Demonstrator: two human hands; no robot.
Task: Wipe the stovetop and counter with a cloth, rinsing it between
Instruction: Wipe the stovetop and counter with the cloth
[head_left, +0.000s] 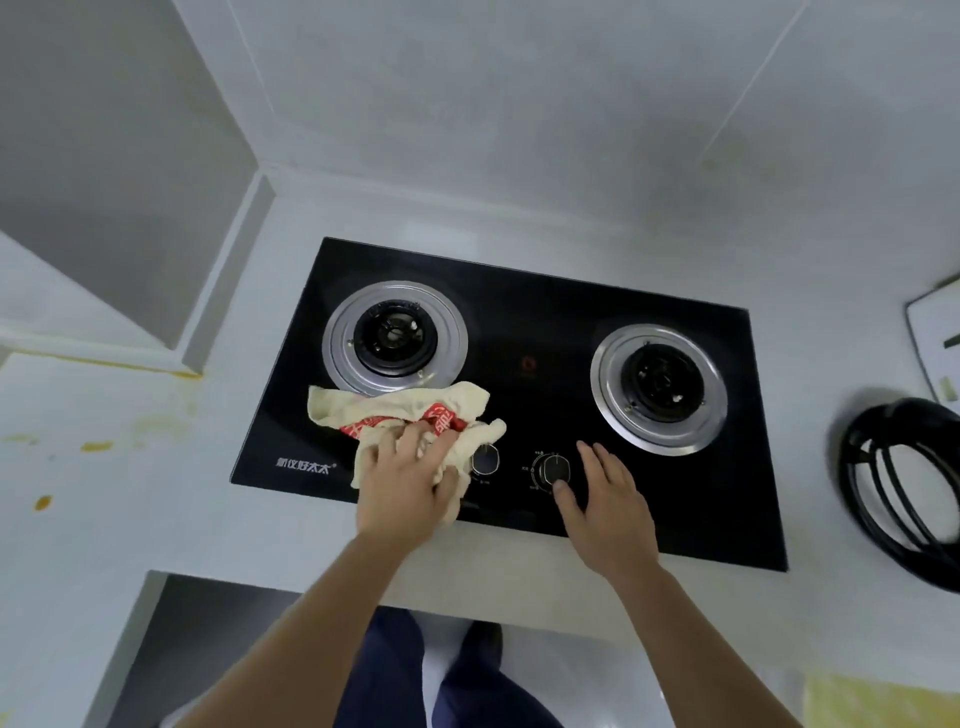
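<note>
A black glass stovetop with two round burners is set into the white counter. A crumpled cream cloth with red print lies on the glass just below the left burner. My left hand grips the cloth's near part, fingers curled into the folds. My right hand rests flat on the stovetop's front edge, fingers straight, beside the right knob and below the right burner.
Yellow stains mark the counter left of the stove. Black burner grates lie on the counter at the right, with a white board behind them. A tiled wall rises at the back. A second knob shows beside the cloth.
</note>
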